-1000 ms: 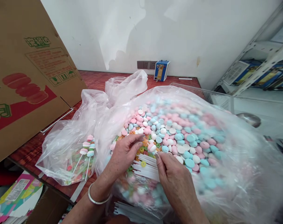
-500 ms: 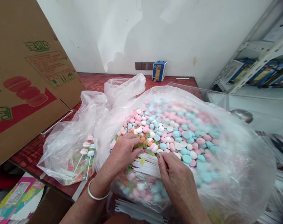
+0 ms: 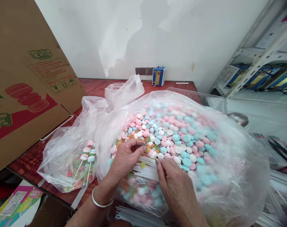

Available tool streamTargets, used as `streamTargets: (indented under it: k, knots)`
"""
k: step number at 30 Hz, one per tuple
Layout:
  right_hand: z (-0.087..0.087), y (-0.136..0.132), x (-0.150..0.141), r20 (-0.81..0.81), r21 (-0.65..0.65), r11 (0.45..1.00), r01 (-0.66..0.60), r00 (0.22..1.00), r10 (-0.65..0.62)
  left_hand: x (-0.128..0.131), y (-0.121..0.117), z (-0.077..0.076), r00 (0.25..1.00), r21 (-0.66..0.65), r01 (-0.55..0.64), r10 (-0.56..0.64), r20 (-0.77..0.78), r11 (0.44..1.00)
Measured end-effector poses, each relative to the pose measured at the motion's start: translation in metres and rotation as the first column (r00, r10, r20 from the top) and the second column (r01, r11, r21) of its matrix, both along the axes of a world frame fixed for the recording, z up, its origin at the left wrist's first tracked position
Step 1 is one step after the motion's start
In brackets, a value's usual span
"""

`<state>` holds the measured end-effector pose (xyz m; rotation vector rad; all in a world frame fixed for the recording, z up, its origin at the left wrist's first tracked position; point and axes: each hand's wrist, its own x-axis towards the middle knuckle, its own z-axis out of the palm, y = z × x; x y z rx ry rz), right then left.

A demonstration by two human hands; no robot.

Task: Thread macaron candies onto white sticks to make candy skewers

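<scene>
My right hand [image 3: 174, 179] pinches a thin white stick between thumb and fingers. At that stick's far end sits a pink-and-white candy piece [image 3: 152, 154]. My left hand [image 3: 128, 156] is bent over the small ring candies [image 3: 136, 135], thumb and forefinger tips nearly together; what they hold, if anything, is hidden. Between my hands lies a bundle of white sticks [image 3: 145, 171], with a yellow ring candy [image 3: 142, 165] on top. Beyond them spread pink, white and blue candy discs [image 3: 178, 138] inside a large clear plastic bag [image 3: 240, 176].
Left of the big bag, a smaller clear bag [image 3: 55, 157] holds ring candies, with stacked candy sticks [image 3: 88, 157] over it. A cardboard box [image 3: 20, 63] stands at left. Further back are a blue device [image 3: 158, 76] and a metal bowl [image 3: 238, 119]. More white sticks [image 3: 136, 217] lie near me.
My left forefinger has lifted and arched, its tip now close to the thumb. My right hand has shifted slightly with the stick. The whole view has moved a little.
</scene>
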<state>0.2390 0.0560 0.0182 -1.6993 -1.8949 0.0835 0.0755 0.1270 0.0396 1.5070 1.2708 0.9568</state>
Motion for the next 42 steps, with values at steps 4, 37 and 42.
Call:
streamTargets:
  k: [4,37,42]
  knots:
    - [0.003,-0.002,-0.004,-0.125,0.003,1.000,-0.004,0.992,0.004,0.011,-0.004,-0.002,0.969,-0.081,0.007,0.013,0.247,0.997]
    - [0.013,0.094,0.033,-0.024,-0.090,0.987,0.136,0.990,-0.139,0.047,0.044,-0.006,0.881,0.461,0.282,-0.038,-0.471,0.841]
    - [0.007,0.101,0.030,0.042,-0.134,0.984,0.119,0.993,-0.114,0.061,0.053,-0.016,0.745,0.458,0.362,0.043,-0.666,0.812]
